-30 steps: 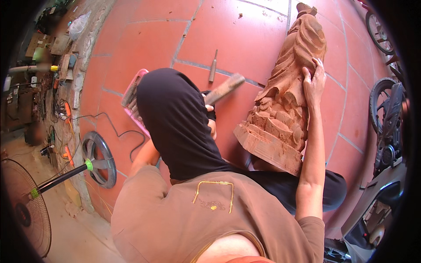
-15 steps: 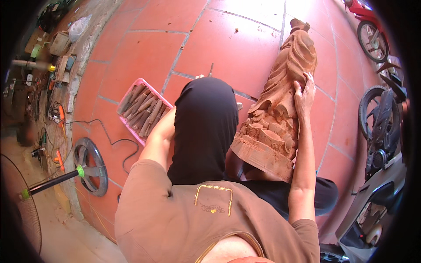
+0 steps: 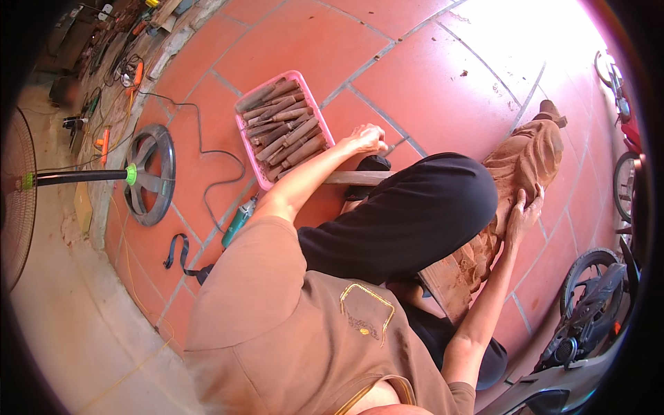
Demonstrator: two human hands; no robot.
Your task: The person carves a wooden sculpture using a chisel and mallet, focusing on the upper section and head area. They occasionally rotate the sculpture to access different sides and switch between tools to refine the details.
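A reddish-brown carved wooden statue (image 3: 532, 149) with draped folds lies slanting on my right, its base toward my lap. My right hand (image 3: 523, 211) rests on its side, fingers stretched out and thumb apart. Beyond my raised knee, which hides part of the statue, my left hand (image 3: 369, 139) has its fingers curled. A thin shaft, seemingly a chisel (image 3: 396, 146), sticks out beside those fingers; its handle is hidden. Left of that hand stands a pink basket (image 3: 243, 142) full of wooden-handled carving tools (image 3: 283, 131). A pale wooden bar (image 3: 356, 178) lies below the hand, partly behind my knee.
A teal power tool (image 3: 239, 223) and its dark cable (image 3: 202, 138) lie left on the red tiles (image 3: 290, 41). Farther left are a fan's round base (image 3: 171, 173) and a ledge with tools. Motorbikes (image 3: 588, 304) stand along the right.
The view has swung, so basket and statue sit elsewhere in the picture. My knee has tipped rightward over the statue's lower part. My left hand, mostly hidden before, now shows near the basket.
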